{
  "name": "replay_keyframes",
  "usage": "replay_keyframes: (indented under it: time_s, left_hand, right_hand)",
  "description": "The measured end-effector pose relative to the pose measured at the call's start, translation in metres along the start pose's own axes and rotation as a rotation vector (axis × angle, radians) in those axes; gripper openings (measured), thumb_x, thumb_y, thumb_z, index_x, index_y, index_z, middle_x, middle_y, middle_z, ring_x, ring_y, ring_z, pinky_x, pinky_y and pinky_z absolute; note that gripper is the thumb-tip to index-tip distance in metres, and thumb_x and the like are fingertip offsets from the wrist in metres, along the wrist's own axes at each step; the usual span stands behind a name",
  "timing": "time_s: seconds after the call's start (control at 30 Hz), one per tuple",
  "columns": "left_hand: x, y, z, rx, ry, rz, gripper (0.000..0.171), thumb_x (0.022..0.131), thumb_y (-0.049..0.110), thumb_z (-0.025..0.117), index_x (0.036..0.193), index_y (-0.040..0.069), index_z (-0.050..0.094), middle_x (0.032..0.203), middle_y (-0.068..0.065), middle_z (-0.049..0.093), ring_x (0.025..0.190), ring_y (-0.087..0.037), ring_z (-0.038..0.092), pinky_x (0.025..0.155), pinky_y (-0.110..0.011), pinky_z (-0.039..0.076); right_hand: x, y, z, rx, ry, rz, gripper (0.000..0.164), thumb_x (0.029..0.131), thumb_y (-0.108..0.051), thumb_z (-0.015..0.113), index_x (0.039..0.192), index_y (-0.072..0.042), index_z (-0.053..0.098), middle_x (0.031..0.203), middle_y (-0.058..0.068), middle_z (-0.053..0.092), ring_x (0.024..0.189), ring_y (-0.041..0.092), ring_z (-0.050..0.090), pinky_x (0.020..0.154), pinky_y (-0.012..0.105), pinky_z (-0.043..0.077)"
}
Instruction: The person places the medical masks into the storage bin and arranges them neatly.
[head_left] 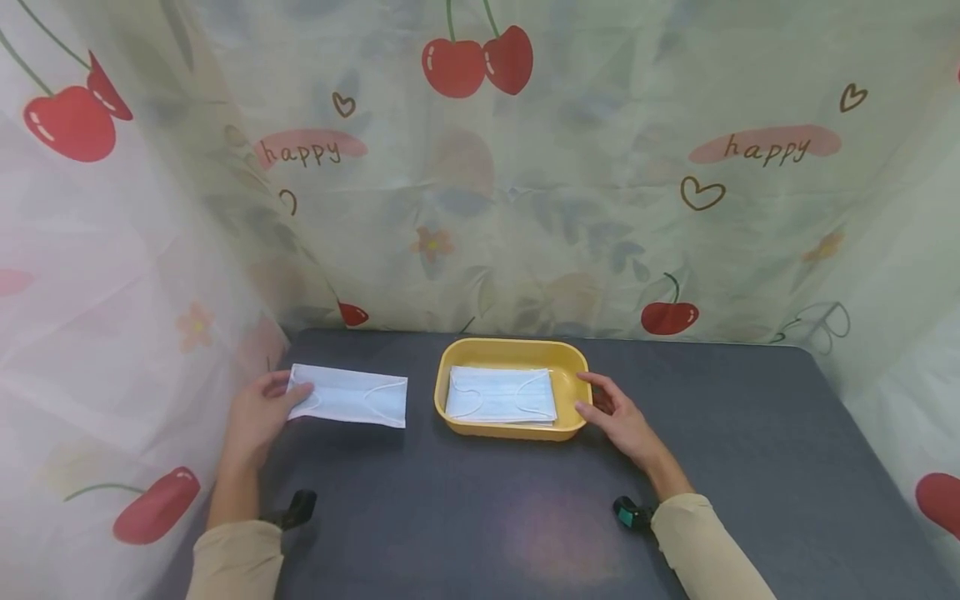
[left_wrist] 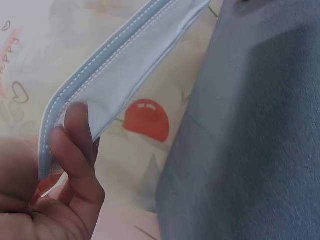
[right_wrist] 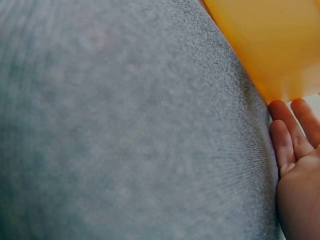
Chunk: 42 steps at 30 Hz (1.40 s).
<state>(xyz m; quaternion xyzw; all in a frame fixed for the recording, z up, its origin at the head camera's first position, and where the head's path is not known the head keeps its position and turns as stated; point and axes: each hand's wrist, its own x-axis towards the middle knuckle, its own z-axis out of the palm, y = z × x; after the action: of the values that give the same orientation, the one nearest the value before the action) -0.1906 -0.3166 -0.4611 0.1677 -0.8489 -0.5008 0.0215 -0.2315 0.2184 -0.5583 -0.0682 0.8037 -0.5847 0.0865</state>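
Note:
My left hand pinches a pale blue pleated face mask by its left end, thumb in front. The mask is raised over the dark table, its ear loops lying across its face. In the left wrist view, bent fingers of that hand press against the mask near its stitched edge. A yellow tray stands to the right of it, with stacked face masks lying inside. My right hand holds the tray's right end, thumb and forefinger over the rim. Other fingers meet its outer wall.
The dark grey table reaches back to a printed curtain with cherries and hearts. Another stretch of curtain closes in the left side, near my left hand. Dark wrist devices are worn on both arms.

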Motion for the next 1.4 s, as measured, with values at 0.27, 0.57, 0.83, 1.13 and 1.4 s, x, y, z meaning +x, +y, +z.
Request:
replay_keyframes:
  time_s: [0.27, 0.57, 0.83, 1.13, 1.4]
  left_hand:
    - [0.008, 0.017, 0.007, -0.036, 0.015, 0.01, 0.069, 0.095, 0.044, 0.069, 0.147, 0.003, 0.051, 0.148, -0.025, 0.054, 0.117, -0.032, 0.065, 0.073, -0.011, 0.054]
    - [0.009, 0.034, 0.014, -0.079, 0.042, 0.032, 0.064, 0.094, 0.04, 0.072, 0.143, 0.003, 0.055, 0.141, -0.024, 0.06, 0.091, -0.01, 0.067, 0.074, -0.016, 0.058]
    - [0.01, 0.039, 0.023, -0.094, 0.048, 0.049, 0.062, 0.093, 0.041, 0.072, 0.14, 0.004, 0.058, 0.137, -0.023, 0.063, 0.085, -0.005, 0.067, 0.073, -0.015, 0.058]
    - [0.013, 0.051, 0.034, -0.132, 0.046, 0.062, 0.059, 0.091, 0.042, 0.074, 0.136, 0.005, 0.062, 0.136, -0.021, 0.065, 0.086, -0.004, 0.067, 0.072, -0.011, 0.055]
    - [0.015, 0.061, 0.044, -0.139, 0.023, 0.08, 0.06, 0.091, 0.044, 0.074, 0.137, 0.008, 0.061, 0.138, -0.018, 0.064, 0.1, -0.018, 0.069, 0.074, -0.011, 0.056]
  right_hand:
    - [0.0, 0.0, 0.0, 0.0, 0.001, -0.007, 0.062, 0.096, -0.037, 0.069, 0.151, -0.024, 0.044, 0.154, 0.013, 0.048, 0.129, 0.033, 0.056, 0.093, 0.016, 0.049]
    - [0.002, -0.001, -0.001, -0.012, 0.002, 0.001, 0.061, 0.097, -0.036, 0.068, 0.151, -0.024, 0.044, 0.155, 0.011, 0.046, 0.131, 0.033, 0.055, 0.096, 0.02, 0.048]
    - [0.001, -0.001, 0.0, -0.02, 0.008, 0.018, 0.059, 0.098, -0.034, 0.068, 0.151, -0.025, 0.044, 0.158, 0.01, 0.044, 0.134, 0.034, 0.054, 0.106, 0.04, 0.049]
    - [-0.002, -0.003, 0.001, -0.014, 0.008, 0.02, 0.06, 0.097, -0.035, 0.068, 0.152, -0.026, 0.043, 0.158, 0.01, 0.044, 0.134, 0.034, 0.054, 0.106, 0.041, 0.049]
    - [0.001, -0.001, 0.0, -0.042, 0.012, 0.029, 0.06, 0.098, -0.036, 0.067, 0.152, -0.026, 0.043, 0.159, 0.008, 0.043, 0.134, 0.032, 0.053, 0.108, 0.041, 0.049]
